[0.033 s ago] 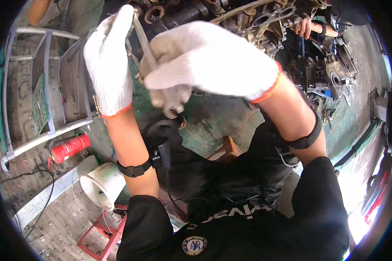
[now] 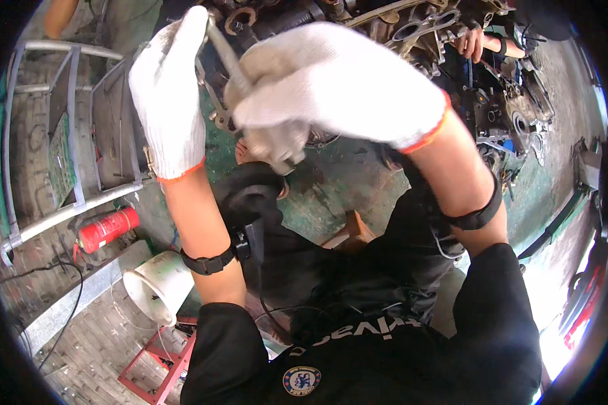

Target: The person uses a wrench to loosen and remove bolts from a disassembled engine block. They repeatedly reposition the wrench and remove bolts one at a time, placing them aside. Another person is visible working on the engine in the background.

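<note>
Both my hands wear white knitted gloves with orange cuffs. My right hand [image 2: 338,88] is closed around a grey metal bar [image 2: 226,50], thumb pressed along it. Below that hand shows a lumpy grey metal piece [image 2: 284,147], blurred; I cannot tell whether it is one with the bar. My left hand [image 2: 169,101] is raised beside it, one digit stretched up at the bar's upper end and the others curled, partly hidden. Just past the hands lies a greasy engine block [image 2: 412,30].
A metal frame rack [image 2: 78,121] stands at left, with a red fire extinguisher [image 2: 108,229] and a white bucket [image 2: 159,287] nearer me. Another person's hand [image 2: 471,44] reaches to the engine. Loose engine parts [image 2: 517,121] lie at right. A red metal frame [image 2: 159,364] sits lower left.
My right hand has shifted slightly right and up, carrying the lumpy metal piece along. The bar slants more. My left hand has hardly moved.
</note>
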### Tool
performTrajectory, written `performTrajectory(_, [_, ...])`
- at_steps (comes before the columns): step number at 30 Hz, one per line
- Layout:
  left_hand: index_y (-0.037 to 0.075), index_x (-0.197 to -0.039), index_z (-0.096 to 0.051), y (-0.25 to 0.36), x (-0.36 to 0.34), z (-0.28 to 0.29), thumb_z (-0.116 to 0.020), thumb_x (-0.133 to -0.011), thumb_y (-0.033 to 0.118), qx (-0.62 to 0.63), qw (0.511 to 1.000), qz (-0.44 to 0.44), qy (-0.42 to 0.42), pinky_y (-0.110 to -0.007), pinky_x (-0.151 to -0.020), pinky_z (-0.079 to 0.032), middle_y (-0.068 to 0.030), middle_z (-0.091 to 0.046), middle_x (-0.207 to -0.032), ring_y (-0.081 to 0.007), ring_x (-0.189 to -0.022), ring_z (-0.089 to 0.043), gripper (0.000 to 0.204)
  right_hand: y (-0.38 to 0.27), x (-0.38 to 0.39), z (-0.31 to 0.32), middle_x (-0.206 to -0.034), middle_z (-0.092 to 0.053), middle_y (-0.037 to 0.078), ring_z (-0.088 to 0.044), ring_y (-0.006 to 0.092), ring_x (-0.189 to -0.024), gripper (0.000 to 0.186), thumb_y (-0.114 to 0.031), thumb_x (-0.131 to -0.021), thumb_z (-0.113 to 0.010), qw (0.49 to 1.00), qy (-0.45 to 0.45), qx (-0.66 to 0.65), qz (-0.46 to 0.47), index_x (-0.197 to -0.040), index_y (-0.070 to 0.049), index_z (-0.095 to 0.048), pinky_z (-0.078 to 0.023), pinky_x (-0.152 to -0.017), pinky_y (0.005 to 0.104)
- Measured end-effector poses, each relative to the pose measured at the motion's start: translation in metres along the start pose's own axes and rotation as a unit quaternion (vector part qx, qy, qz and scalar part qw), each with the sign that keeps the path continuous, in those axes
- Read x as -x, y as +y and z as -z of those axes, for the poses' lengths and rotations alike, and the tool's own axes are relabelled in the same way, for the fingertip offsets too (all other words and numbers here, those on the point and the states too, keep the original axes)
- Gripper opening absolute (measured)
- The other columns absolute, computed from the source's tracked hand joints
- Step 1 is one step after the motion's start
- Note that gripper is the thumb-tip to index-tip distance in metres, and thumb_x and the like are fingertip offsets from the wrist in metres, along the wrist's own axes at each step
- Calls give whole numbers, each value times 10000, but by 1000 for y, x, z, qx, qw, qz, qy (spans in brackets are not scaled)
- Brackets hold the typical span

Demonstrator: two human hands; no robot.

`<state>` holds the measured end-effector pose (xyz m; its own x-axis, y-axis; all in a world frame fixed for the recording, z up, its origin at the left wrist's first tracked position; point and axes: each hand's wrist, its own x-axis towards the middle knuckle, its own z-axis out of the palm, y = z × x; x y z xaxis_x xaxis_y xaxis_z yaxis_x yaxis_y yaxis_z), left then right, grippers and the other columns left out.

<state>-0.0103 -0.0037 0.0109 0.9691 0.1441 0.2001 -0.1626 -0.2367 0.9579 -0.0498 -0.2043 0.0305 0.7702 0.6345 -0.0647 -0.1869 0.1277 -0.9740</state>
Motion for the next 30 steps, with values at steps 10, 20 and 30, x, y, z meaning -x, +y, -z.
performTrajectory(10, [-51,-1173,-741,-6,1,-8,-748,-944,274,-143,988,-38,-47,-271,-948,-471,-86,-747,-1073,-128,-980,-639,398,-52,12,28,-769,-713,72,-606,117,-615,306,-154,-946,-659,964,196,125,-131,-1134,81,-712,-467,-579,251])
performTrajectory(20, [-35,-1133,-752,-5,-4,-5,-759,-921,332,-179,982,-46,-47,-293,-863,-510,-126,-776,-983,-150,-900,-675,424,-39,16,52,-810,-721,101,-646,156,-625,282,-169,-926,-708,957,270,84,-64,-1076,69,-723,-516,-582,254])
performTrajectory(30, [-36,-1132,-753,-10,-3,-5,-757,-925,316,-152,985,-53,-57,-285,-850,-511,-107,-774,-979,-135,-892,-662,408,-20,17,35,-832,-751,107,-706,156,-689,270,-173,-949,-645,992,73,88,-48,-1079,48,-728,-558,-633,260])
